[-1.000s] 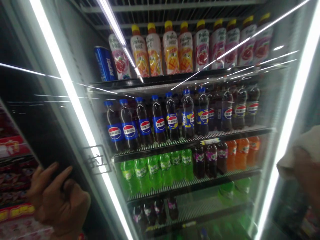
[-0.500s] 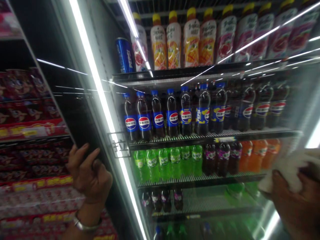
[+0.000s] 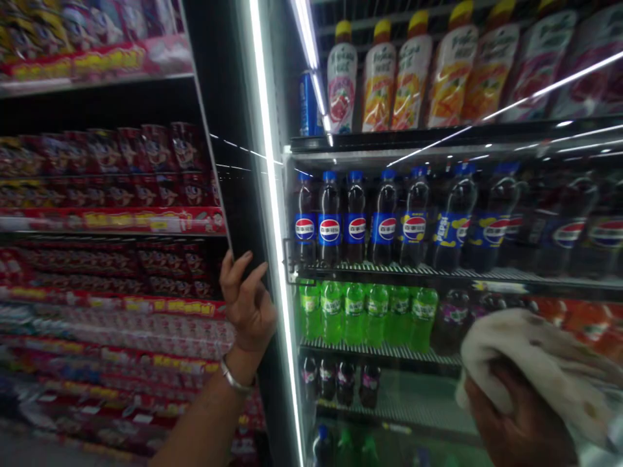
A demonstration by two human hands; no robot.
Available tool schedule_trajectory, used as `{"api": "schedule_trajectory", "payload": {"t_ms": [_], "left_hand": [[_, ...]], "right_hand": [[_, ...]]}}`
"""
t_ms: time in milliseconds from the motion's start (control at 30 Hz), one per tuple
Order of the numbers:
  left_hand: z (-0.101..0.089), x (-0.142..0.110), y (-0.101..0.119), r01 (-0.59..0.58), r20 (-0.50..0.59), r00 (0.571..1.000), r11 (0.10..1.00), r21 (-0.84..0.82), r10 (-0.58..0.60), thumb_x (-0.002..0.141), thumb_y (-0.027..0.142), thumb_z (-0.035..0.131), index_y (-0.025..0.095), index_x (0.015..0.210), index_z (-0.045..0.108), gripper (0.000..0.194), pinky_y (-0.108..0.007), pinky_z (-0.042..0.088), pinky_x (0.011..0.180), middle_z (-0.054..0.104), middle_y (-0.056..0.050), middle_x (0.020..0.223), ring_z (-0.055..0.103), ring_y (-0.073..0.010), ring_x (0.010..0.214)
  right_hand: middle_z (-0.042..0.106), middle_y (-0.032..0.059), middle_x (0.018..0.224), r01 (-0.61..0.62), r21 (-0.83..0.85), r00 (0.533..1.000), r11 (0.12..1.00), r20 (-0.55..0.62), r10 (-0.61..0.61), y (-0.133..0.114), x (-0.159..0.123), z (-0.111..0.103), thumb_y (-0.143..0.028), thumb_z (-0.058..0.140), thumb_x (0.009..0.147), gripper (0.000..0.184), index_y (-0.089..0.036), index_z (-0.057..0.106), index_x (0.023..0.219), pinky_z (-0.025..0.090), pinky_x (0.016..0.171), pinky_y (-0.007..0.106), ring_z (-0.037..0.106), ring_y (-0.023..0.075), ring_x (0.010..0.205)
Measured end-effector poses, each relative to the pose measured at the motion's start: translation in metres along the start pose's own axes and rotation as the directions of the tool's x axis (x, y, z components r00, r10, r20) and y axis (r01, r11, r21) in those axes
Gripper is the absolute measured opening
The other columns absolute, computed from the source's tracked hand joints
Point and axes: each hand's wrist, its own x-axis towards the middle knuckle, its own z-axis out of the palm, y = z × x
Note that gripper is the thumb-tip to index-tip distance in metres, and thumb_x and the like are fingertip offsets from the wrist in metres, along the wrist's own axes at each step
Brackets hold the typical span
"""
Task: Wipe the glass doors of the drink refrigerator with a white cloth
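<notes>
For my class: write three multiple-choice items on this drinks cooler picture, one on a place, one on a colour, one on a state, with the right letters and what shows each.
1. Where is the left hand?
A. on the cooler's left frame edge
B. on the top shelf
C. inside the snack shelves

2. What colour are the bottles directly under the cola bottles?
A. orange
B. green
C. blue

3. What is the right hand doing?
A. hanging empty
B. gripping a can
C. holding a cloth

Answers: 1 A, its fingers rest beside the light strip; 2 B, a green row sits there; 3 C, pale cloth drapes over it.
</notes>
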Motion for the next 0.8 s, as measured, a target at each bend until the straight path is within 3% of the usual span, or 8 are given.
{"api": "schedule_trajectory", "payload": {"t_ms": [100,200,300,400,467,633,733,800], "left_hand": [[0.000,-0.001,0.000,0.013,0.006,1.000,1.000,-0.012,-0.013,0.088,-0.001,0.049,0.020,0.119,0.065,0.041,-0.056,0.038,0.123,0.062,-0.010,0.137,0.044,-0.0289,0.146],[-0.001,-0.002,0.000,0.011,0.000,1.000,1.000,-0.028,-0.011,0.088,-0.002,0.048,0.018,0.117,0.065,0.039,-0.054,0.039,0.122,0.061,-0.011,0.136,0.043,-0.0292,0.146],[-0.001,-0.002,0.000,0.005,0.002,1.000,1.000,-0.031,-0.005,0.088,-0.002,0.048,0.017,0.116,0.066,0.038,-0.054,0.040,0.122,0.061,-0.012,0.135,0.042,-0.0302,0.147],[-0.001,-0.002,0.000,0.007,0.003,1.000,0.999,-0.031,-0.007,0.088,-0.001,0.048,0.017,0.115,0.066,0.037,-0.058,0.041,0.120,0.061,-0.012,0.135,0.042,-0.0320,0.147],[-0.001,-0.002,0.000,0.009,0.003,1.000,0.999,-0.037,-0.009,0.088,-0.001,0.047,0.017,0.115,0.066,0.037,-0.060,0.041,0.119,0.061,-0.012,0.134,0.042,-0.0327,0.147],[-0.001,-0.002,0.000,-0.001,0.007,1.000,0.998,-0.057,0.002,0.087,-0.004,0.047,0.014,0.112,0.066,0.036,-0.059,0.040,0.120,0.061,-0.013,0.133,0.041,-0.0333,0.147],[-0.002,-0.002,0.000,-0.004,0.014,1.000,0.998,-0.070,0.005,0.086,-0.005,0.047,0.013,0.112,0.066,0.037,-0.060,0.040,0.120,0.060,-0.013,0.133,0.041,-0.0343,0.147],[-0.003,-0.002,0.000,0.000,0.016,1.000,0.997,-0.077,0.001,0.086,-0.004,0.046,0.013,0.112,0.066,0.038,-0.062,0.040,0.120,0.060,-0.013,0.133,0.040,-0.0351,0.147]], "right_hand": [[0.074,0.0160,0.088,0.379,-0.142,0.916,0.914,-0.086,-0.393,-0.024,-0.006,0.007,-0.042,0.061,0.093,0.032,-0.012,0.074,0.094,0.058,0.065,0.044,0.071,0.0360,0.076],[0.073,0.0175,0.092,0.504,-0.166,0.839,0.848,-0.138,-0.526,-0.049,-0.011,0.015,-0.035,0.067,0.090,0.026,-0.011,0.074,0.096,0.058,0.085,0.045,0.070,0.0344,0.081],[0.074,0.0129,0.095,0.633,-0.136,0.750,0.762,-0.137,-0.648,-0.071,-0.019,0.023,-0.023,0.066,0.088,0.016,-0.015,0.074,0.099,0.044,0.112,0.054,0.069,0.0292,0.083],[0.075,0.0109,0.102,0.807,-0.182,0.573,0.563,0.008,-0.819,-0.094,-0.028,0.028,-0.014,0.066,0.081,0.026,-0.023,0.074,0.104,0.053,0.091,0.069,0.068,0.0353,0.082],[0.075,0.0120,0.101,0.850,-0.169,0.516,0.499,0.073,-0.853,-0.112,-0.031,0.029,-0.016,0.067,0.078,0.028,-0.024,0.074,0.104,0.058,0.064,0.062,0.069,0.0397,0.078],[0.075,0.0116,0.090,0.822,-0.029,0.567,0.569,0.130,-0.813,-0.157,-0.032,0.025,-0.015,0.062,0.081,0.027,-0.025,0.070,0.104,0.061,0.058,0.045,0.070,0.0325,0.074],[0.068,0.0062,0.068,0.740,0.138,0.652,0.658,0.094,-0.753,-0.183,-0.037,0.030,-0.005,0.049,0.078,0.028,-0.023,0.068,0.090,0.058,0.055,0.034,0.064,0.0226,0.058],[0.070,0.0068,0.071,0.644,0.264,0.726,0.718,0.087,-0.682,-0.199,-0.041,0.036,-0.005,0.049,0.078,0.029,-0.022,0.069,0.092,0.060,0.058,0.035,0.064,0.0223,0.059]]}}
